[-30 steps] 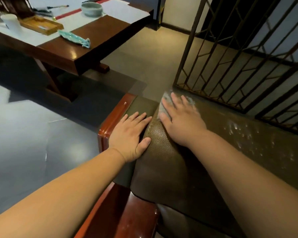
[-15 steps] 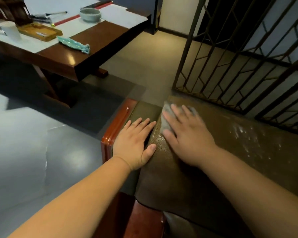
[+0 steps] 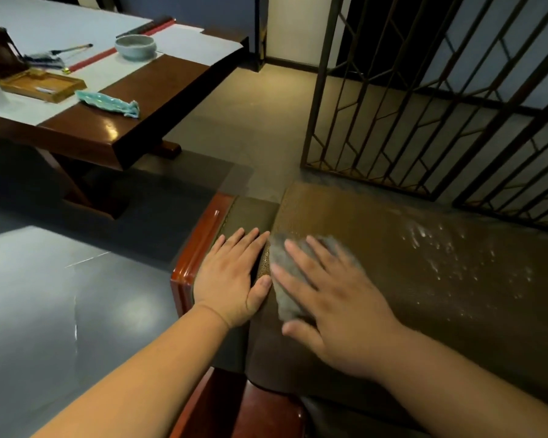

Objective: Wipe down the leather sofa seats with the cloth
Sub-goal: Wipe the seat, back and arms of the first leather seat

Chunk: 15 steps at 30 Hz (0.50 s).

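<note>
A brown leather sofa back (image 3: 408, 279) runs from the centre to the right, with pale dusty specks on its right part. My right hand (image 3: 332, 298) lies flat with spread fingers on a grey cloth (image 3: 285, 279), pressing it onto the leather near the sofa's left end. Most of the cloth is hidden under the hand. My left hand (image 3: 231, 276) rests flat on the olive padded armrest (image 3: 250, 213), beside the leather edge. A red-brown wooden armrest frame (image 3: 200, 245) borders it on the left.
A dark wooden table (image 3: 130, 128) stands at the upper left with a grey bowl (image 3: 135, 47), a wooden tray (image 3: 41, 85), a teal wrapped object (image 3: 108, 103) and a white cup. A metal lattice screen (image 3: 424, 105) rises behind the sofa. Grey floor lies to the left.
My right hand has slid the cloth back toward me along the top of the sofa. My left hand has stayed on the armrest. The camera view has shifted.
</note>
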Motion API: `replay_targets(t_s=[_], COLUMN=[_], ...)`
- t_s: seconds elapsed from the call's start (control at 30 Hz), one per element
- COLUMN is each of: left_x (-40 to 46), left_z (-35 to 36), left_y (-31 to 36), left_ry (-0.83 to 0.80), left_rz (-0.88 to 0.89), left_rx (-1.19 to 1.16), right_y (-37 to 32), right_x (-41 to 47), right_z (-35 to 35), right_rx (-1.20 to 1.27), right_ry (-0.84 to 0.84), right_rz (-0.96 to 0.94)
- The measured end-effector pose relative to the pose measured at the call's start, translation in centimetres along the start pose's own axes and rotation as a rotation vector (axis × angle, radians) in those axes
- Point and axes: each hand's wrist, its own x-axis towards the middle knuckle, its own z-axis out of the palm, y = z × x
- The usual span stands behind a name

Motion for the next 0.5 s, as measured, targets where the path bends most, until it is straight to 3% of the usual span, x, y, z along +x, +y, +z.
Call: replay_targets(t_s=[0.1,0.2,0.27,0.43,0.5], left_x=[0.1,0.1,0.0,-0.1,0.0], left_z=[0.1,-0.1,-0.1,0.1,0.2], left_y=[-0.2,-0.1,0.0,-0.3,-0.3], left_ry=[0.006,-0.009,-0.007,0.003,0.025], left_rz=[0.009,-0.006,-0.016,-0.005,-0.003], left_rx=[-0.013,-0.009,-0.009,0.000,-0.001], right_y=[2.5,7.4,8.3,0.3,1.5], right_x=[1.0,6.4,7.8,-1.0,-1.8], right_z=[-0.8,-3.4,-3.8,0.2,0.0], right_rx=[-0.036,0.108,0.139,0.016,-0.039], right_ry=[-0.060,-0.117,-0.127,-0.025,-0.087], right_rz=[-0.067,0.306,0.426,0.079,-0.008])
